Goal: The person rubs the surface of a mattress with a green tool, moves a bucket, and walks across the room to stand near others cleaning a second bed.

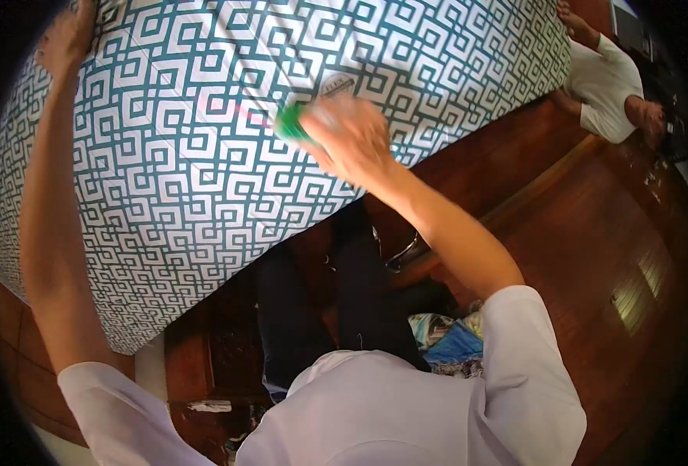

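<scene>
A large, padded-looking piece covered in white and teal geometric fabric point(149, 171) spreads before me, with slanting creases and a small round printed label point(336, 83). At the upper left, my left hand point(66, 35) lies against the fabric near its far side. Its fingers appear stretched out, partly cut off by the frame. My right hand point(349, 136), smeared by motion, is closed around a small green object point(289, 123) at the fabric's surface, just below the label. The kind of green object is too blurred to make out. A faint pink streak shows left of it.
At the right, another person in a white shirt point(612, 85) has a hand point(575, 19) by the fabric's far corner. Shiny reddish-brown wood point(561, 256) stretches below. Colourful cloth or bags point(452, 342) lie beside my dark-trousered legs point(359, 287).
</scene>
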A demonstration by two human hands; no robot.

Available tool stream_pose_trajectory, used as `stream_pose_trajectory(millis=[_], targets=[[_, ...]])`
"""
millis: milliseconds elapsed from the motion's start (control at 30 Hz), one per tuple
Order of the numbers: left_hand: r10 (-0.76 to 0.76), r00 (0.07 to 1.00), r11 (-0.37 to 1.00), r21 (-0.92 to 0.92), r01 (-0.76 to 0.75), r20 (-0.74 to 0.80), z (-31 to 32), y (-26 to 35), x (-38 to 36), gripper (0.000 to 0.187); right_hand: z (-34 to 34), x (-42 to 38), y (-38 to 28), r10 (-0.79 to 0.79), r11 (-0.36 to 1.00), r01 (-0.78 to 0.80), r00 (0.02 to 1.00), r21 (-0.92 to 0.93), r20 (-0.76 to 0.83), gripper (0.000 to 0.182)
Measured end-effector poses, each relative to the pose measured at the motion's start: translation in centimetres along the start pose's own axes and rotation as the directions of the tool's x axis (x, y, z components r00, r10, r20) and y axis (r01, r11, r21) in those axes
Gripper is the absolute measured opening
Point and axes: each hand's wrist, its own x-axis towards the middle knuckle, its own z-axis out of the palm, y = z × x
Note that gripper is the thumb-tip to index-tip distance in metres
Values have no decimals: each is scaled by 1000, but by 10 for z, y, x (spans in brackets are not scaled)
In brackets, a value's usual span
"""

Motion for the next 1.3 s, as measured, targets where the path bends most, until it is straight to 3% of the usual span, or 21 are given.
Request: stream_pose_trajectory(millis=[67, 133, 233, 300, 333, 400, 500, 633, 733, 833, 933, 1000, 1033, 1067, 1100, 1133, 1167, 1200, 1233, 1267, 1300], targets=[[359, 881, 922, -29, -386, -309, 13, -3, -44, 82, -43, -71, -18, 75, 995, -86, 979, 52, 187, 31], [380, 837, 891, -87, -446, -393, 15, 6, -72, 81, -61, -143, -33, 201, 958, -253, 927, 132, 316, 31], [329, 901, 904, -181, -387, -282, -15, 41, -141, 79, -79, -229, -51, 413, 866, -495, 794, 79, 445, 34], [337, 912, 916, -142, -375, -234, -22, 53, -180, 76, -77, -269, -57, 741, 584, -811, 525, -16, 419, 38], [372, 891, 895, -154, -419, -261, -22, 57, -197, 73, -66, -288, -53, 761, 562, -827, 510, -15, 401, 38], [415, 877, 884, -121, -451, -242, -28, 73, -234, 70, -43, -320, -35, 929, 133, -990, 107, -49, 354, 45], [481, 850, 864, -48, -501, -214, -30, 97, -283, 69, -30, -318, 7, 921, -70, -997, -79, -40, 381, 49], [556, 812, 817, -64, -574, -176, -31, 141, -323, 71, 1, -316, 71, 997, -62, -977, -50, 203, 64, 46], [605, 777, 771, -117, -626, -176, -24, 179, -323, 75, -4, -305, 135, 1000, 0, -943, 1, 334, 3, 44], [685, 695, 679, -152, -718, -220, -8, 228, -295, 74, 16, -309, 206, 995, -15, -915, -55, 404, -88, 44], [772, 583, 573, -119, -811, -255, 15, 270, -244, 77, 72, -334, 286, 989, 69, -912, 9, 404, -149, 51], [850, 505, 513, 19, -858, -148, 42, 251, -193, 70, 135, -352, 334, 941, 63, -989, 14, 133, -338, 30], [902, 430, 430, 150, -890, -37, 49, 241, -180, 65, 146, -355, 346, 944, 61, -989, 13, 138, -329, 30], [857, 501, 504, -7, -864, -118, 43, 244, -194, 62, 154, -354, 360, 991, -63, -984, -81, 168, -103, 38], [894, 410, 402, -80, -912, -183, 44, 238, -191, 50, 162, -354, 376, 978, -188, -967, -168, 169, 126, 48], [973, 209, 221, 147, -964, -95, 56, 188, -142, 39, 187, -365, 390, 977, -189, -966, -168, 174, 128, 48], [872, 457, 450, -80, -889, -175, 52, 203, -175, 42, 224, -378, 398, 991, -100, -980, -82, 172, 107, 46], [823, 538, 494, -238, -836, -181, 48, 204, -185, 43, 250, -384, 406, 996, -9, -985, 7, 171, 88, 44], [859, 506, 475, -246, -845, -80, 32, 212, -184, 39, 255, -380, 406, 996, -6, -984, 11, 178, 92, 44], [947, 289, 277, -101, -956, -138, 31, 201, -179, 56, 252, -375, 396, 997, -46, -973, -32, 224, 65, 41], [977, 176, 174, -23, -984, -123, 23, 209, -182, 65, 253, -372, 394, 996, -87, -959, -79, 270, 41, 37]])
